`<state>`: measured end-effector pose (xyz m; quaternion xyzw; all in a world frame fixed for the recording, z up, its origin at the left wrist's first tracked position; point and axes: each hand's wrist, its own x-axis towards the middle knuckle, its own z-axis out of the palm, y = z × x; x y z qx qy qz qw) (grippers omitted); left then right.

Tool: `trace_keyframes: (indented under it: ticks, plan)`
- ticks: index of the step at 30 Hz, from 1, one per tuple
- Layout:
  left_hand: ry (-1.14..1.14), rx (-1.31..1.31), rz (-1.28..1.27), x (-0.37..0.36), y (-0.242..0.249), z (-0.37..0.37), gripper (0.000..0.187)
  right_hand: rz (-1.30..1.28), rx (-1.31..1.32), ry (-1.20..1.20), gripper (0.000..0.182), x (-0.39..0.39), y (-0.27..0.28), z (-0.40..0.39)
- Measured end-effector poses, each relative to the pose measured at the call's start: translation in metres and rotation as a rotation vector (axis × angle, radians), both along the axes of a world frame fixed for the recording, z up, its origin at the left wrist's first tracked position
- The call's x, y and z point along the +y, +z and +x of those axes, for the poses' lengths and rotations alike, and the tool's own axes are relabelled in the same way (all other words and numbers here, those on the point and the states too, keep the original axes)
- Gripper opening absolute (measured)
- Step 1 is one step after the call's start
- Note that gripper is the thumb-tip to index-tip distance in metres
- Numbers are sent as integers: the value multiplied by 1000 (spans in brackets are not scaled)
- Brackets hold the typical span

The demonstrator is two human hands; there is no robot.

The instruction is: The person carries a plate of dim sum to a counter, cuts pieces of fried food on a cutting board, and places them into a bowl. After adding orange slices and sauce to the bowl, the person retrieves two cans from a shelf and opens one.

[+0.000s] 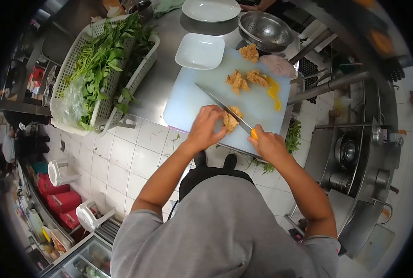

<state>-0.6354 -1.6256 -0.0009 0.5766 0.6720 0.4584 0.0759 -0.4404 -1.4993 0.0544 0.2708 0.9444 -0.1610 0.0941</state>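
My right hand is closed round the orange handle of a long knife, whose blade slants up and left over a piece of fried food. My left hand rests at the left side of that piece, fingertips against it. Both are at the near edge of a pale blue cutting board. Farther back on the board lie more fried pieces and yellow-orange slices. A square white dish stands at the board's upper left corner.
Left of the board, white baskets hold leafy greens. Behind are an oval white plate and a metal colander. A pinkish cloth or bag lies at the board's right corner. Metal rails stand to the right.
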Motion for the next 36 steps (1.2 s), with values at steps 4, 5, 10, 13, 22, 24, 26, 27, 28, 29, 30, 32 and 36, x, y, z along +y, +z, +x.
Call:
trace_keyframes:
  ticks: [4, 5, 10, 13, 22, 24, 26, 27, 28, 29, 30, 32, 36]
  plan:
    - [-57, 65, -33, -5, 4, -12, 43, -2, -23, -101, 35, -11, 33, 16]
    - [-59, 65, -34, -4, 3, -10, 43, -43, -45, -145, 35, -14, 48, 23]
    - [-9, 144, -52, -1, -3, 22, 39, -96, -71, -219, 36, -36, 68, 66]
    - [37, 139, -10, -1, 8, 31, 35, -99, -150, -230, 35, -47, 72, 85]
    - [5, 81, -96, 8, 1, 38, 30, -115, -389, -152, 31, -48, 88, 97]
    - [15, 76, -99, 7, 0, 37, 29, -134, -362, -139, 29, -43, 76, 85]
    - [47, 55, -119, 6, -3, 38, 29, -93, -206, -125, 29, -38, 38, 65]
    - [42, 55, -120, 3, -5, 39, 29, -99, -149, -117, 29, -34, 9, 54]
    - [26, 67, -118, 2, -6, 39, 31, -98, -84, -109, 29, -30, -11, 43]
    - [15, 79, -111, 3, -8, 38, 33, -88, -76, -110, 29, -28, -12, 36]
    - [16, 82, -107, 1, -10, 39, 33, -90, -63, -112, 30, -28, -12, 31]
    - [26, -81, -91, -5, -15, 37, 42, -89, -41, -126, 31, -30, -7, 34]
    - [54, -81, -97, -22, -16, 33, 63, -184, 66, -218, 36, -34, 24, 61]
